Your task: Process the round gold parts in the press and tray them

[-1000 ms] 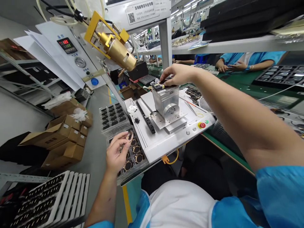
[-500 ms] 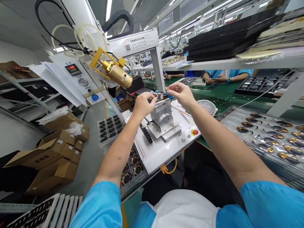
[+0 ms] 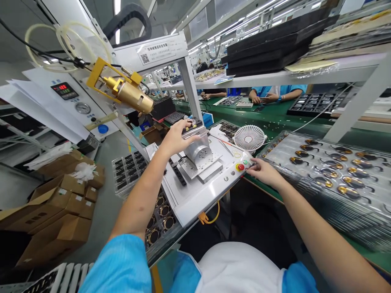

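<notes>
I keep my left hand, thumb spread and seemingly released, at the silver blocky metal fixture, probably to steady the small black-and-yellow holder atop it. Right of that fixture, my right hand curls beside the round red button; its grip I can't tell.

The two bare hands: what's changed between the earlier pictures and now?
The left hand has moved from the gold-rimmed black discs to the silver metal block; whether it released the thin ring is hidden. The right hand has gone from the block down to beside the round red button. The gold-coloured metal cylinder stayed raised.
</notes>
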`<state>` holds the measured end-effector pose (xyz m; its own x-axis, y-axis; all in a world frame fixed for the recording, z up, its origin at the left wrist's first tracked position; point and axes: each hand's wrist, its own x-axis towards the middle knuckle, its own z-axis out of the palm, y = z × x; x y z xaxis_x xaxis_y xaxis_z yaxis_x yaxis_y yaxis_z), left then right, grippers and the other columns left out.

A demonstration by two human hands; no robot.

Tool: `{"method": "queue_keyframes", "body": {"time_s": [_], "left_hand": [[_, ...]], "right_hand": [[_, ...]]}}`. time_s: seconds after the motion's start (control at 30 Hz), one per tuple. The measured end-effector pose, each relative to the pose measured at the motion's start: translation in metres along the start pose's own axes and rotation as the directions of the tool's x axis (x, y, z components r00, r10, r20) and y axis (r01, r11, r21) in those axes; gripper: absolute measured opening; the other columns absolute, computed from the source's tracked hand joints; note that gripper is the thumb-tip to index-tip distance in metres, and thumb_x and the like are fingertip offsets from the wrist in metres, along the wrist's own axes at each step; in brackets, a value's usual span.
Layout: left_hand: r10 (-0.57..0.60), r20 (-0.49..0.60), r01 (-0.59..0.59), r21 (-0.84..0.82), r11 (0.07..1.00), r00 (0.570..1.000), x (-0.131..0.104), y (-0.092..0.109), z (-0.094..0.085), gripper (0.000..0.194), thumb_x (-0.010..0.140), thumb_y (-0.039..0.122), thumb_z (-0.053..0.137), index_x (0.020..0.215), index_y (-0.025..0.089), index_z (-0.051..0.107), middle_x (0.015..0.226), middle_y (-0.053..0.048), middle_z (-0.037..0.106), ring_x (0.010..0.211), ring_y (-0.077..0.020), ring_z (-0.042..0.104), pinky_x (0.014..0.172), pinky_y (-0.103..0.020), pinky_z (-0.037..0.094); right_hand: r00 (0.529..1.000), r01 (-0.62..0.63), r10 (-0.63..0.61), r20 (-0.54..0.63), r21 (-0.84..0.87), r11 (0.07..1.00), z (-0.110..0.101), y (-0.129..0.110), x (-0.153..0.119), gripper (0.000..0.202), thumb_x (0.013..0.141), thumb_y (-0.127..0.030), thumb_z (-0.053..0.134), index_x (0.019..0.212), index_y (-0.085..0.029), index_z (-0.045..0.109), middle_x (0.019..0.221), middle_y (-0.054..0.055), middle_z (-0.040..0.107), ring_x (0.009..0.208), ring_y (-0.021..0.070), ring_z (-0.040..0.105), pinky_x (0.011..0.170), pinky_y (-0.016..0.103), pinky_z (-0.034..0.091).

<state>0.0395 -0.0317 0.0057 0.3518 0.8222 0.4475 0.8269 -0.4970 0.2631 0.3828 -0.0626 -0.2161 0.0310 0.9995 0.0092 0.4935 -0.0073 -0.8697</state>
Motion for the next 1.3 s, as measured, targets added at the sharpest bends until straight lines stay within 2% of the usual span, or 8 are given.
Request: {"method": "queue_keyframes", "body": {"time_s": [0.17, 0.33, 0.47, 0.6, 0.83, 1.03, 1.2, 1.3], "left_hand": [[0.067, -0.153, -0.079, -0.071, 0.994, 0.986, -0.036, 0.003, 0.005, 0.065, 0.091, 0.061, 0.069, 0.140, 0.020, 0.059, 0.159, -0.018, 0.052, 0.153, -0.0345, 0.043, 0.126, -0.055, 0.034], [0.122, -0.340, -0.229, -0.295, 0.928, 0.933, -0.137, 0.021, 0.034, 0.041, 0.092, 0.043, 0.075, 0.128, 0.025, 0.067, 0.142, -0.013, 0.067, 0.138, -0.0287, 0.060, 0.119, -0.052, 0.047], [-0.150, -0.205, -0.002, -0.600, 0.800, 0.967, -0.206, 0.032, 0.087, 0.028, 0.091, 0.036, 0.077, 0.115, 0.021, 0.073, 0.129, -0.015, 0.073, 0.126, -0.0294, 0.069, 0.110, -0.049, 0.056], [-0.403, 0.151, 0.339, -0.826, 0.450, 0.903, -0.244, 0.051, 0.143, 0.033, 0.091, 0.045, 0.076, 0.109, 0.019, 0.075, 0.116, -0.015, 0.079, 0.114, -0.0281, 0.075, 0.106, -0.045, 0.059], [-0.334, 0.463, 0.467, -0.881, -0.073, 0.821, -0.262, 0.082, 0.193, 0.057, 0.084, 0.048, 0.083, 0.133, 0.024, 0.066, 0.129, -0.015, 0.075, 0.119, -0.0295, 0.074, 0.109, -0.050, 0.056], [-0.325, 0.460, 0.369, -0.878, -0.304, 0.827, -0.250, 0.094, 0.203, 0.059, 0.065, 0.047, 0.097, 0.117, 0.027, 0.075, 0.113, -0.009, 0.079, 0.103, -0.0272, 0.078, 0.097, -0.046, 0.062], [-0.403, 0.467, 0.393, -0.883, -0.256, 0.787, -0.250, 0.094, 0.201, 0.056, 0.066, 0.038, 0.098, 0.117, 0.029, 0.077, 0.115, -0.009, 0.080, 0.088, -0.0207, 0.079, 0.073, -0.029, 0.062], [-0.427, 0.466, 0.407, -0.885, -0.227, 0.775, -0.256, 0.090, 0.198, 0.052, 0.069, 0.035, 0.096, 0.118, 0.029, 0.078, 0.121, -0.009, 0.078, 0.091, -0.0215, 0.080, 0.077, -0.031, 0.063]], "right_hand": [[0.984, 0.046, 0.010, 0.177, -0.309, 0.950, 0.021, 0.007, -0.009, 0.087, 0.087, -0.027, 0.071, 0.165, -0.011, 0.033, 0.101, 0.009, 0.078, 0.097, 0.0268, 0.075, 0.092, 0.036, 0.054], [0.990, 0.086, -0.024, 0.139, -0.463, 0.882, 0.036, 0.008, -0.018, 0.088, 0.090, -0.030, 0.067, 0.166, -0.011, 0.027, 0.113, 0.015, 0.077, 0.106, 0.0350, 0.073, 0.089, 0.040, 0.054], [0.997, 0.061, -0.034, 0.069, -0.432, 0.900, 0.035, 0.005, -0.016, 0.086, 0.088, -0.028, 0.069, 0.163, -0.010, 0.030, 0.113, 0.015, 0.077, 0.104, 0.0352, 0.074, 0.088, 0.040, 0.055], [0.996, 0.068, -0.046, 0.074, -0.321, 0.945, 0.028, 0.002, -0.025, 0.074, 0.082, -0.024, 0.075, 0.151, -0.014, 0.049, 0.105, 0.011, 0.078, 0.097, 0.0308, 0.075, 0.087, 0.039, 0.056], [0.904, 0.258, -0.366, 0.221, 0.400, 0.879, 0.066, -0.006, -0.116, 0.080, 0.066, -0.047, 0.097, 0.131, -0.019, 0.062, 0.111, 0.009, 0.077, 0.097, 0.0229, 0.074, 0.090, 0.037, 0.058], [0.908, 0.352, -0.416, 0.049, 0.451, 0.820, 0.090, -0.018, -0.148, 0.076, 0.060, -0.062, 0.096, 0.118, -0.019, 0.069, 0.105, 0.009, 0.073, 0.091, 0.0220, 0.070, 0.085, 0.037, 0.058], [0.798, 0.578, -0.591, 0.117, 0.130, 0.806, 0.043, -0.026, -0.124, 0.060, 0.075, -0.055, 0.091, 0.121, -0.021, 0.071, 0.109, 0.011, 0.073, 0.101, 0.0258, 0.067, 0.092, 0.041, 0.057], [0.888, 0.432, -0.459, -0.033, -0.284, 0.856, -0.022, -0.019, -0.088, 0.029, 0.090, -0.040, 0.078, 0.112, -0.021, 0.075, 0.107, 0.012, 0.072, 0.106, 0.0300, 0.066, 0.097, 0.047, 0.055]]}}
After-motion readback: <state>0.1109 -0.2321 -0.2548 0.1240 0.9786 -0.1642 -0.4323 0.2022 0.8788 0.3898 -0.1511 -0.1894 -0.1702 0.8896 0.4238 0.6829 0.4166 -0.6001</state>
